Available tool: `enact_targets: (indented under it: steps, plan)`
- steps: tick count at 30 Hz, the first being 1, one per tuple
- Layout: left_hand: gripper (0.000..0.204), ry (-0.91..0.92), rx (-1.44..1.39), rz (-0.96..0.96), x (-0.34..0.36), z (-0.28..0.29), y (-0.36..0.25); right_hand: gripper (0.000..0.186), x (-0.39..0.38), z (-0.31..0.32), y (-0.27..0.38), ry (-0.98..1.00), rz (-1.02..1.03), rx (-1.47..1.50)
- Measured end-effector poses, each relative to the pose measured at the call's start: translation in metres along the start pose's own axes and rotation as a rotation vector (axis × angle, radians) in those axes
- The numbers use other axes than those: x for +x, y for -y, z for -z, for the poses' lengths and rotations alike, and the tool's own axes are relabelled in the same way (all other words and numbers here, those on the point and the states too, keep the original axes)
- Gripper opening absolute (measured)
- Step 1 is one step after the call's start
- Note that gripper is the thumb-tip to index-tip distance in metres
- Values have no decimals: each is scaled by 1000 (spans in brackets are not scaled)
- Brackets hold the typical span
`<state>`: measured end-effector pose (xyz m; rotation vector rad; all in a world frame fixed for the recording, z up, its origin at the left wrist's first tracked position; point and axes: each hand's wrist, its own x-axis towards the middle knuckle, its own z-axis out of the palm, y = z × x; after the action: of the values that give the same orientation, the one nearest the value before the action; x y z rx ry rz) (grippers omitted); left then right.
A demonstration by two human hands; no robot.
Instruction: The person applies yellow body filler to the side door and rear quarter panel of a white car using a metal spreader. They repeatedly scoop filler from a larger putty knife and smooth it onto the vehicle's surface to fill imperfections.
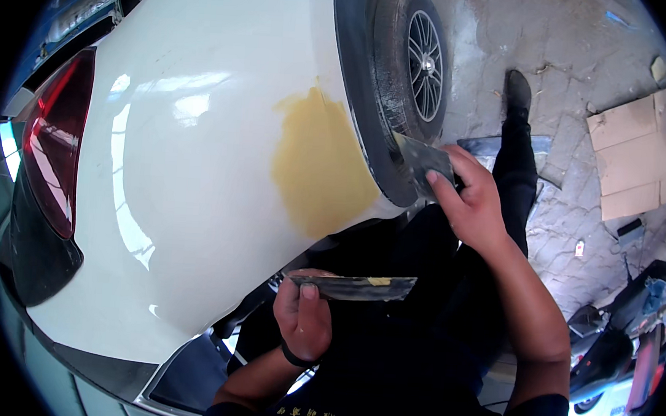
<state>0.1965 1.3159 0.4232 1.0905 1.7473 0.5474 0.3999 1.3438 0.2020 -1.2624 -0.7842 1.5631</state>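
Observation:
A white car body panel [187,222] fills the left and middle of the head view. On it, beside the dark wheel-arch trim [354,80], lies a smooth patch of yellow body filler [322,165]. My right hand [471,197] pinches a flat grey putty spreader [426,164], whose far corner carries a yellowish smear and reaches over the trim close to the tyre. Lower down, my left hand [303,317] grips a second dark, flat putty spreader [355,287] from its left end. A dab of yellow filler [380,281] sits along its upper edge.
The car's wheel [425,65] stands right of the trim, and a red tail light [53,145] is at the far left. Flattened cardboard [641,154] lies on the paved floor [571,62]. Assorted dark parts [623,325] crowd the lower right.

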Motion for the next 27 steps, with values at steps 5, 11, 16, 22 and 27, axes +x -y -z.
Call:
enact_targets:
  steps: [5,11,16,22,27]
  plan:
    - [27,65,88,48,7,-25,-4,26,52,-25,3,-32,187,-49]
    - [28,138,60,43,15,-30,-3,25,65,-32,0,-71,-101,228]
    - [29,47,74,83,13,-38,-5,32,66,-36,-5,-140,222,-70]
    - [29,30,60,65,7,-39,-10,51,78,-50,-6,-160,496,-382]
    - [30,39,65,52,1,-34,-4,52,93,-55,-16,-185,620,-407]
